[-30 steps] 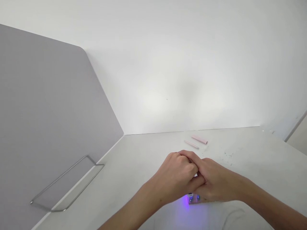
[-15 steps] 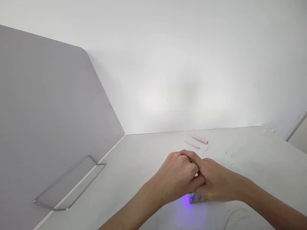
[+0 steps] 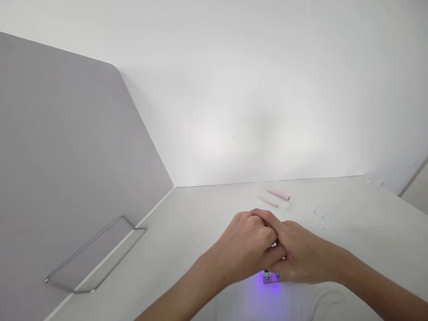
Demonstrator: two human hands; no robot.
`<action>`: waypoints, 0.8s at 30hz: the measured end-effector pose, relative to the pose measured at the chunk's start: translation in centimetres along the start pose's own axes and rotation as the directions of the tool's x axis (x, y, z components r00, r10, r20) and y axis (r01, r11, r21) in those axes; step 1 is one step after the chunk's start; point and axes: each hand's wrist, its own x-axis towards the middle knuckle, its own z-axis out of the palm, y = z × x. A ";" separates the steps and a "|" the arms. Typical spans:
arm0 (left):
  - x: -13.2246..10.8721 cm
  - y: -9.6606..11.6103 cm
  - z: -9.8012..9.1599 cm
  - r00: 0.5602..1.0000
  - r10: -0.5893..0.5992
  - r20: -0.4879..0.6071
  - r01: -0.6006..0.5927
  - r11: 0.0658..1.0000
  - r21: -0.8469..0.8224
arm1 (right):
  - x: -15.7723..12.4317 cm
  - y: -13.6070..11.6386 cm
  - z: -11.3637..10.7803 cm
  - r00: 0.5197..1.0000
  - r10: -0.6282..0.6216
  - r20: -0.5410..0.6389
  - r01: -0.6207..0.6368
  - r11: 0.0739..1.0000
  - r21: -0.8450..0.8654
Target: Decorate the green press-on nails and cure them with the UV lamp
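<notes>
Above the table, my left hand [image 3: 249,243] and my right hand [image 3: 296,249] press together, fingers curled and overlapping. Both are closed, and a small pale bit shows in the gap between them, too little to name. Just under the hands a small clear-sided object [image 3: 267,277] with blue spots peeks out, mostly covered by my right hand. Violet light glows around it and spills onto the tabletop. Whether the hands grip this object or something else inside is hidden.
Beyond the hands lie a thin pink stick [image 3: 268,201] with a metallic end and a thicker pink tube [image 3: 278,193]. Dark crumbs [image 3: 319,215] dot the white table [image 3: 187,227] to the right. A bent metal wire frame [image 3: 110,267] stands by the grey panel [image 3: 73,133] at left.
The violet glow beneath the hands has shifted slightly right, and the lit object shows a little differently. Both hands keep nearly the same clasp.
</notes>
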 end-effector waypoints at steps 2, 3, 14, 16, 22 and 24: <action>0.0 0.1 -0.1 1.000 -0.001 -0.003 0.001 1.000 -0.004 | 0.0 0.0 0.0 1.000 -0.005 -0.001 0.005 1.000 0.014; 0.0 0.1 -0.1 1.000 0.000 -0.004 0.000 1.000 -0.007 | -0.1 -0.1 0.0 1.000 -0.007 0.001 0.007 1.000 0.019; 0.0 0.2 -0.1 1.000 -0.001 -0.017 0.001 1.000 -0.006 | -0.3 -0.4 0.1 1.000 -0.003 -0.006 0.003 1.000 0.016; 0.0 0.2 0.0 1.000 -0.001 -0.020 0.001 1.000 -0.005 | -0.3 -0.4 0.0 1.000 0.004 -0.002 -0.004 1.000 0.016; 0.2 0.4 -0.2 1.000 0.002 -0.023 -0.002 1.000 0.006 | -0.4 -0.5 -0.4 1.000 0.009 0.014 -0.009 0.999 0.037; 0.2 0.5 -0.3 1.000 0.001 -0.023 -0.001 1.000 0.016 | -0.5 -0.5 -0.4 1.000 -0.003 0.013 0.002 1.000 0.028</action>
